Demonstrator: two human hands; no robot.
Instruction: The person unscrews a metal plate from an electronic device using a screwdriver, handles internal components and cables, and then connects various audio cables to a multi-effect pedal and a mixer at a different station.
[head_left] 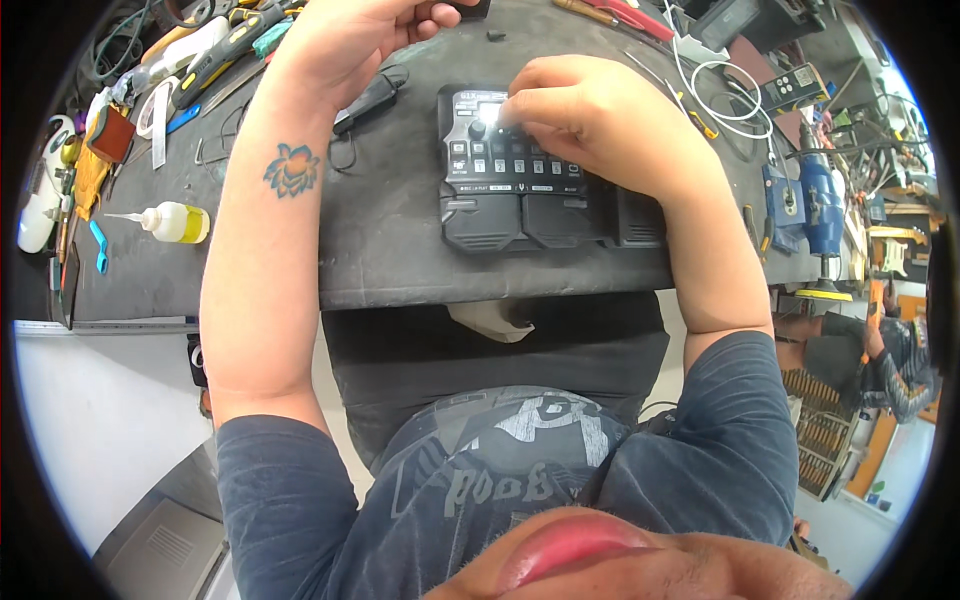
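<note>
Black plastic multi-effects pedal unit (520, 180) lying flat on a dark grey, matte workbench top (390, 230), close to the near edge. Long axis running left to right; footswitch treads toward the body, control panel and lit screen toward the far side. Top face studded with small square buttons in rows and a round knob at upper left; lower part made of broad ribbed pedal plates, with another ribbed block at the right end partly hidden under the wrist.

Right hand (590, 115) resting over the upper right of the panel, fingers curled narrow and bunched, tips pressed down at the bright screen and the buttons beside it. Nothing gripped, only touched.

Left hand (350, 35) lying farther back and to the left, loosely closed, thumb stretched toward a small black object (470, 8) at the top edge; whether actually held cannot be told. Forearm bearing a blue and orange flower tattoo (291, 168).

Just beside the left wrist, a slim black glossy case-like thing (368, 100). Well to the left, a soft clear squeeze bottle of yellowish liquid (172, 221) with a pointed white nozzle, lying on its side, nozzle leftward. Beyond it, a jumble of hand tools (215, 45) with coloured grips. To the right, a looped white cable (722, 95) and a blue metal bench vise (820, 205).
</note>
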